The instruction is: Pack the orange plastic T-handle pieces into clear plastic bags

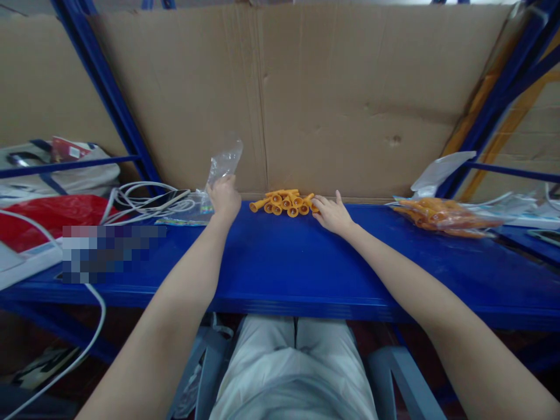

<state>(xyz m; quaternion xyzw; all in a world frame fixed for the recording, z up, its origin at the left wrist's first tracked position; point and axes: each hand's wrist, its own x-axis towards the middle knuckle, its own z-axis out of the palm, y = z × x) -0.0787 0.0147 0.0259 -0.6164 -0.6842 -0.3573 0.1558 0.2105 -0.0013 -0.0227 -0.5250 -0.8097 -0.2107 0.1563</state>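
Note:
A crumpled clear plastic bag (226,157) rises from my left hand (224,197), whose fingers are closed around it. In the middle of the table, against the cardboard, lies a pile of small orange horn-shaped pieces (286,203), several with their flared open ends facing me. At the pile's right end, my right hand (333,213) has its fingertips closed on one orange horn-shaped piece (313,206), partly hidden by the fingers. One finger of that hand sticks up, apart from the others.
The blue table (301,268) backs onto a cardboard sheet (332,99). To the right lies a clear bag of orange pieces (437,214). White cables (144,195), flat plastic packaging (186,220) and a red bag (56,216) are at left. Blue posts (109,87) stand at both sides.

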